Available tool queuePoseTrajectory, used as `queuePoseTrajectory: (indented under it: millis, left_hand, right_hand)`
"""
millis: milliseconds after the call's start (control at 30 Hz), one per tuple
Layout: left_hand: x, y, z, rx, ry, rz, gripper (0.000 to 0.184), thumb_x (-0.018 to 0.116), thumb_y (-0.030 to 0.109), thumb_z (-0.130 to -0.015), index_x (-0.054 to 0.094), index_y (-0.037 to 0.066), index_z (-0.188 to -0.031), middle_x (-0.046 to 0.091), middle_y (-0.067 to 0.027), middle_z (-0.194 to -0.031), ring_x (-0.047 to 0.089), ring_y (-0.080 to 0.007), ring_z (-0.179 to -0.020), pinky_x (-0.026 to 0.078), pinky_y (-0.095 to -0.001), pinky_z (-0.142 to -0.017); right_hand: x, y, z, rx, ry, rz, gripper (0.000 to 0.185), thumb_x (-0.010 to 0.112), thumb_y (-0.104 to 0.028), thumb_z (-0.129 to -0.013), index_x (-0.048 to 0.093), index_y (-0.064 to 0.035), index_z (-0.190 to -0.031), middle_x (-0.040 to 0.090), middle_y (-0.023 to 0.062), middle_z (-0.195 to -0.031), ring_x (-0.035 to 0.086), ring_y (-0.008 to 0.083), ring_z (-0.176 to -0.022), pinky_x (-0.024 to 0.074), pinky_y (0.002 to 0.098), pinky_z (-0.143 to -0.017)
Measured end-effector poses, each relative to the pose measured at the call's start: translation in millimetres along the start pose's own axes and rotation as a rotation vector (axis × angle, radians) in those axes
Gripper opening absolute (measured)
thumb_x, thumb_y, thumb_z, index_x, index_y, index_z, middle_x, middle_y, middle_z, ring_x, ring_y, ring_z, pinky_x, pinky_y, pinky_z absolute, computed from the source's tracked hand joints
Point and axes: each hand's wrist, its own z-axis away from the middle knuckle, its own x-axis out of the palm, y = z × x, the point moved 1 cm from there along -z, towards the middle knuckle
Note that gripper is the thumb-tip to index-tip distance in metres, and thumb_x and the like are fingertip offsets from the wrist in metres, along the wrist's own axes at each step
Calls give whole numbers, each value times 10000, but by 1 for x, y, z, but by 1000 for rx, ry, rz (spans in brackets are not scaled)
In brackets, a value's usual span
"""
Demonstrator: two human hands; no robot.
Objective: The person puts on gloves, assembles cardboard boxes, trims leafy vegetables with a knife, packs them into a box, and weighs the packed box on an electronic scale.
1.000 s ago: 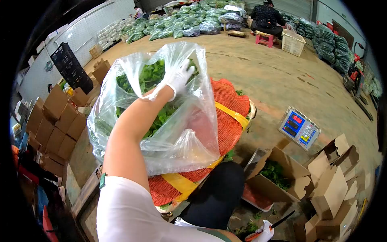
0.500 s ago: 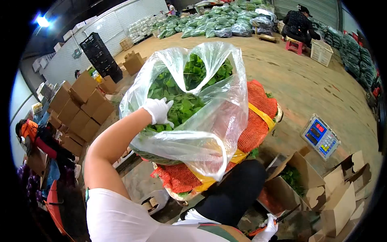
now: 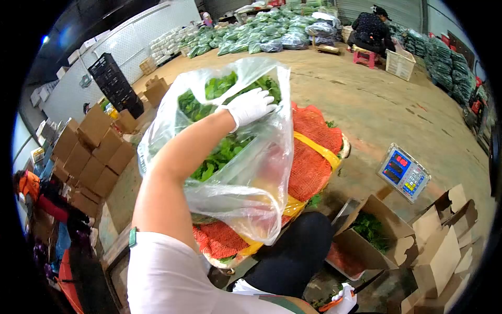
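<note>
Upper centre, the bag (image 3: pixel 238 196) is filled with greens (image 3: pixel 222 153), untied, left hand (image 3: pixel 251 109) opened wide atop; lower right, orange-handled tool (image 3: pixel 330 304) is held by right hand (image 3: pixel 345 301).

Tan concrete flr (image 3: pixel 361 99), white panelled wall (image 3: pixel 157 36) L, shutter (image 3: pixel 402 14) at back, lamp (image 3: pixel 45 39) up L.

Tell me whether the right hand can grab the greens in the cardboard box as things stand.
Probably not: the right hand holds an orange-handled tool, so it looks occupied, though the cardboard box is open nearby, greens showing.
</note>
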Motion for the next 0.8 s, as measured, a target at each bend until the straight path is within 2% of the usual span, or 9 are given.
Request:
queuePoseTrajectory:
  millis: [33, 133, 233, 333, 400, 500, 600, 700, 800]
  left_hand:
    - [25, -2, -6, -5, -42, -133, 312, 473, 109, -757, 547, 58, -1056, 482, -91, -1178, 429, -218, -1124, 352, -337, -932]
    - [70, -5, -15, -234, -204, 17, 477, 467, 125, -758, 436, 53, -1229, 375, -118, -1301, 363, -268, -1198, 296, -378, -985]
    - [88, -3, -16, -264, -117, 35, 500, 465, 121, -765, 416, 127, -1263, 308, -116, -1352, 439, -306, -1025, 340, -395, -915]
    - [112, -8, -10, -596, 154, 117, 435, 488, 166, -784, 456, 109, -1214, 484, -185, -1106, 519, -286, -803, 428, -386, -728]
    - [104, -7, -5, -656, 246, 42, 371, 480, 164, -805, 483, 91, -1168, 553, -154, -873, 540, -262, -718, 444, -358, -641]
    - [118, -28, 5, -509, -77, -53, 212, 466, 116, -817, 566, 95, -1002, 553, -66, -716, 555, -205, -627, 447, -331, -542]
    - [52, -38, 13, -399, -97, -230, 216, 481, 135, -810, 584, 167, -997, 556, -15, -670, 585, -172, -624, 457, -321, -507]
    - [5, -59, 28, -502, 51, -314, 133, 497, 156, -810, 621, 160, -860, 587, -46, -666, 600, -202, -628, 487, -335, -545]
    - [-48, -77, 52, -474, 20, -418, 224, 513, 97, -776, 604, 168, -969, 579, -54, -711, 570, -213, -751, 478, -324, -617]
  right_hand:
    - [0, 1, -1, -21, 15, -18, 40, 585, -61, -775, 568, -30, -793, 499, 30, -565, 448, 106, -458, 363, 234, -416]
    - [-8, 10, -10, -57, 47, -68, 44, 579, -47, -766, 569, -15, -795, 506, 36, -565, 457, 112, -466, 370, 233, -423]
    - [-11, 13, -11, -46, 59, -83, 49, 572, -30, -752, 575, -8, -796, 507, 32, -568, 462, 109, -478, 370, 230, -429]
    - [-3, 10, -14, -41, 84, -21, 47, 583, -38, -753, 586, -9, -789, 496, 19, -559, 445, 103, -456, 360, 227, -417]
    - [3, 8, -14, -18, 75, -17, 40, 591, -41, -754, 584, -14, -784, 486, 14, -552, 437, 101, -446, 356, 228, -411]
    - [8, 7, -13, -3, 79, 4, 34, 603, -45, -758, 578, -26, -770, 467, 6, -540, 423, 98, -431, 348, 230, -400]
    - [10, 3, -12, 7, 57, 14, 43, 610, -48, -761, 569, -35, -756, 456, 3, -535, 416, 98, -424, 343, 232, -396]
    - [20, -6, -2, 30, 23, 22, 50, 612, -51, -762, 565, -37, -754, 456, 2, -539, 419, 99, -428, 344, 235, -400]
    - [22, -5, -3, 5, -12, 70, 56, 573, -93, -796, 563, -39, -808, 423, -12, -544, 387, 85, -429, 324, 229, -396]
